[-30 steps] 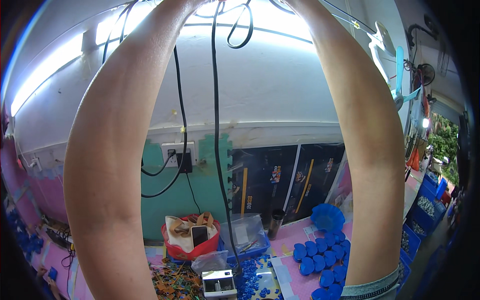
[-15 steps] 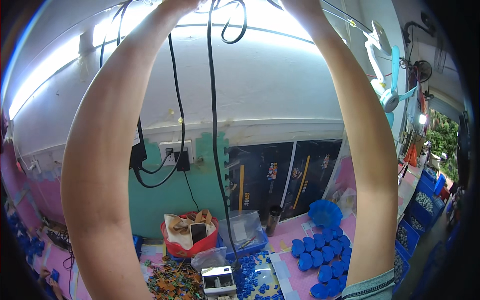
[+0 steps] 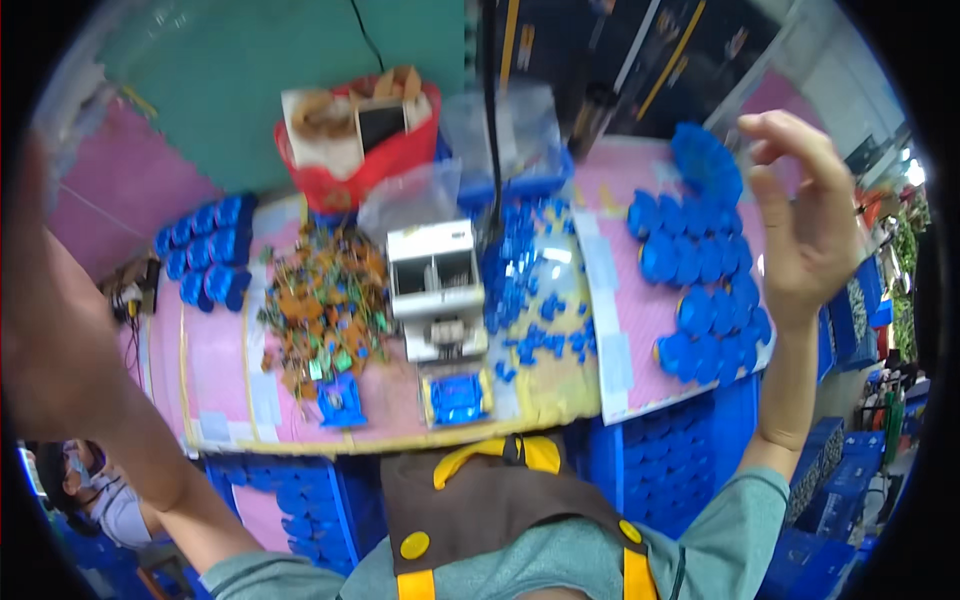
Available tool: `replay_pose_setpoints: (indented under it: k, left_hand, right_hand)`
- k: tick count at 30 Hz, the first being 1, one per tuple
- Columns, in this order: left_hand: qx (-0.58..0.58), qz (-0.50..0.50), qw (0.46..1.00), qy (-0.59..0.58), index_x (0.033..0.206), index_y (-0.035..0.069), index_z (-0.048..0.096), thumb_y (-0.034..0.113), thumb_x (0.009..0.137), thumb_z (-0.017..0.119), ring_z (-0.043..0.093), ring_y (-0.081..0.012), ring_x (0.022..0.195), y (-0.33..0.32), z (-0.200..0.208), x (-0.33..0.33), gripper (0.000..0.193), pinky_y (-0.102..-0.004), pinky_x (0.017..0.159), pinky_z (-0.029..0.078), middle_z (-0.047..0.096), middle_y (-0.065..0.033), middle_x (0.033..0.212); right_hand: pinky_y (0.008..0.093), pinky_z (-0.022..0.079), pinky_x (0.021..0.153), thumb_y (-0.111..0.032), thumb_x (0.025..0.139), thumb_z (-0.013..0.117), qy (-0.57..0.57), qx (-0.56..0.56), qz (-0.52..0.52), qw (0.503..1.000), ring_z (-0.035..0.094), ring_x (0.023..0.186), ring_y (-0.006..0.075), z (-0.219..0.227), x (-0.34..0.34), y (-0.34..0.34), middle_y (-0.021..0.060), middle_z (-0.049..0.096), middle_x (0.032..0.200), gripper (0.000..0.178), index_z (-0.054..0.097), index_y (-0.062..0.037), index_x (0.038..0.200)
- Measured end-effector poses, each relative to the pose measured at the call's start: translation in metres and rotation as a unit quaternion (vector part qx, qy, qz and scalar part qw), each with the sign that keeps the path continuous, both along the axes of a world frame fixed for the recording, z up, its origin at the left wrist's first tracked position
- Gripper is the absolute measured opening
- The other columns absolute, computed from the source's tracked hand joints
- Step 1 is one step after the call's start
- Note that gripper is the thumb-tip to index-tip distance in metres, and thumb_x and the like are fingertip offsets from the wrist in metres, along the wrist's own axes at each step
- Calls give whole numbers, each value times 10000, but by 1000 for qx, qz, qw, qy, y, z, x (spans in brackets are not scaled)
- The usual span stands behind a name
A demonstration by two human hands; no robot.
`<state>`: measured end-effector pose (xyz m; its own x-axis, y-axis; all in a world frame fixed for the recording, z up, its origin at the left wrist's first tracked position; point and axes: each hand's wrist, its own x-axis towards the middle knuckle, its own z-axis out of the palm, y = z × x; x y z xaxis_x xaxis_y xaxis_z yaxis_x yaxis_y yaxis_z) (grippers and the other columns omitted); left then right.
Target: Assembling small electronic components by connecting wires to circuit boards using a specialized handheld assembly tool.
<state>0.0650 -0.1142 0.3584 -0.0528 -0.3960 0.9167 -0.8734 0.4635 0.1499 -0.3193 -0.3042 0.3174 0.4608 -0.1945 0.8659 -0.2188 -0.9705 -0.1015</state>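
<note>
My left hand (image 3: 60, 310) is raised at the far left, dark and smeared by motion, so its fingers cannot be made out. At the right my right hand (image 3: 805, 215) hangs in the air with fingers loosely bent and apart, holding nothing. Nearest to it are a blue fluted bowl (image 3: 708, 165) and rows of blue rounded casings (image 3: 690, 245). In the middle of the table stands a white box-shaped device (image 3: 435, 240). One blue casing (image 3: 457, 397) sits right in front of it, and another blue casing (image 3: 341, 402) lies to its left.
Left of the device spreads a pile of orange-brown boards with wires (image 3: 325, 295); small blue parts (image 3: 512, 270) lie to its right. Behind are a red basket (image 3: 360, 180) and a hanging black cable (image 3: 492, 120). Blue crates (image 3: 590, 470) stand below the table. Another person (image 3: 95, 490) is at lower left.
Both hands have come down from the bright lamp overhead and moved apart, left and right. The view has tilted down onto the table and my apron.
</note>
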Motion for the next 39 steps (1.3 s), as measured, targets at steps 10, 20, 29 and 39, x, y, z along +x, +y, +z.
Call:
replay_pose_setpoints:
  k: [10, 20, 29, 39]
  left_hand:
    - [187, 17, 963, 195, 1352, -20, 430, -35, 918, 574, 601, -214, 1054, 128, -261, -36, 457, -349, 968, 458, 596, -160, 1182]
    - [408, 7, 883, 233, 1301, 43, 522, -35, 875, 619, 595, -189, 998, 177, -360, -50, 444, -330, 907, 468, 617, -99, 1142]
    - [360, 26, 932, 36, 1209, 37, 563, 26, 803, 685, 516, -347, 1137, 153, -380, -70, 425, -407, 974, 414, 565, -162, 1192]
    - [350, 7, 935, 54, 1152, 41, 582, 23, 747, 712, 536, -350, 1079, 121, -389, -77, 425, -419, 935, 441, 566, -158, 1155]
  right_hand:
    - [304, 503, 750, 123, 774, 660, 27, 133, -67, 989, 626, 811, 219, -251, 4, 98, 136, 652, 1018, 319, 644, 1, 1069]
    - [378, 503, 779, -26, 839, 637, 110, 225, -145, 957, 633, 887, 321, -352, -14, 166, 153, 643, 946, 104, 639, 1, 939]
    - [351, 503, 706, -9, 846, 638, 135, 235, -137, 953, 638, 824, 283, -334, -5, 178, 144, 641, 925, 99, 642, 5, 944]
    - [320, 505, 700, 5, 856, 644, 136, 284, -80, 946, 649, 799, 248, -320, 49, 161, 128, 655, 900, 92, 653, 4, 947]
